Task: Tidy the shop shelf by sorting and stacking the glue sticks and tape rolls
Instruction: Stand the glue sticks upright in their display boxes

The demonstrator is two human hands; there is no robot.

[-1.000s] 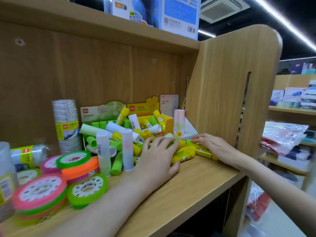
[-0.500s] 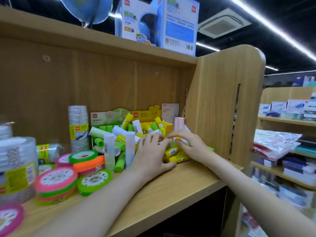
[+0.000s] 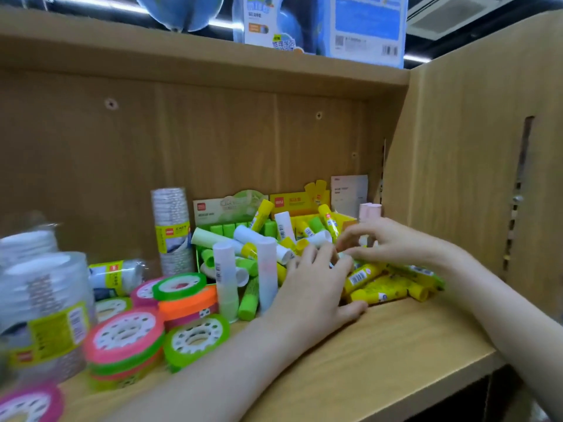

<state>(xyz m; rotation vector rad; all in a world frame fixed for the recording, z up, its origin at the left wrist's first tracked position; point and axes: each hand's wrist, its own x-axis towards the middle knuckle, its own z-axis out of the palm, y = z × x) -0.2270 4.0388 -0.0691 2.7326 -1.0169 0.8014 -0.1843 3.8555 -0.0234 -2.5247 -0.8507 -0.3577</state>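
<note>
While left hand lies spread and right hand pinches something unclear: beneath both, glue sticks, likely light, slick, roll-prone; best gripped mid-barrel.

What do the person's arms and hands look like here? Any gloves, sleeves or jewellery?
Both are bare. The left hand and right hand wear no gloves, and no rings show on the fingers in view. Neither wrist carries a watch or bracelet. Both forearms are uncovered right to the picture's edge, so no sleeve is visible. The nails look short and unpainted, though the picture is slightly blurred.
</note>
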